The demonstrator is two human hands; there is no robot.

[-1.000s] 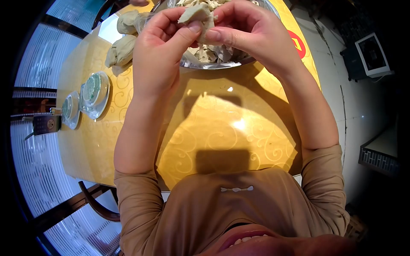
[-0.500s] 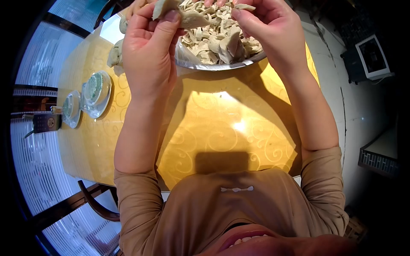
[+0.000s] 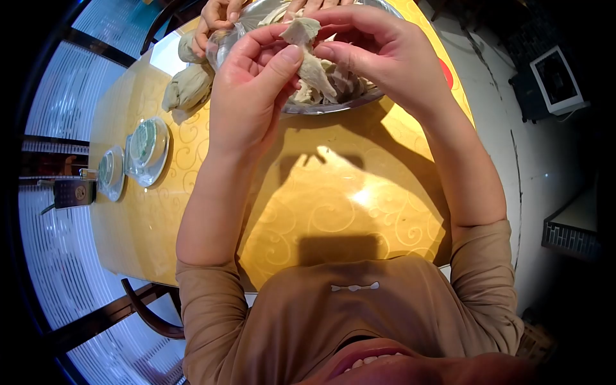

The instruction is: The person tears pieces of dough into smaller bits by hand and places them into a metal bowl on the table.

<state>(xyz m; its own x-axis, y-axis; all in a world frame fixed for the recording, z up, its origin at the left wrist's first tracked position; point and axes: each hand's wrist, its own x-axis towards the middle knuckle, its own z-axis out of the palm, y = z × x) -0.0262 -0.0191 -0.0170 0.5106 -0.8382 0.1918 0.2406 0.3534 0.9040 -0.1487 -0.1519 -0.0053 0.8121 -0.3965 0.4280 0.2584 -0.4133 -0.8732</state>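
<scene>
A yellow-covered table (image 3: pixel 333 215) fills the middle of the view, and at its far side sits a metal bowl (image 3: pixel 333 110) with pale torn scraps (image 3: pixel 305 97) inside. The person's left hand (image 3: pixel 252 93) and right hand (image 3: pixel 382 48) are raised over the bowl's near side. Beyond them, a co-worker's hand (image 3: pixel 217 20) rests by some clear plastic (image 3: pixel 223 46) to the left, and the fingers of another hand (image 3: pixel 317 6) reach in at the bowl's far part. Two rounded greenish-grey lumps (image 3: pixel 188 88) lie on the table just left of the bowl (the farther one is partly covered by that hand).

The smallest thing in play is a doughy piece (image 3: pixel 314 72), held up between the two hands above the bowl. Its long axis slants, from the far left end down toward the body and slightly right. The left hand is nearer: its thumb presses the piece against the curled fingers. The right hand's thumb and forefinger stand apart at the piece's right edge; whether they grip it, I cannot tell. The piece looks pale grey-green and matte, with ragged margins, a broad flap on top and a longer strip below.
</scene>
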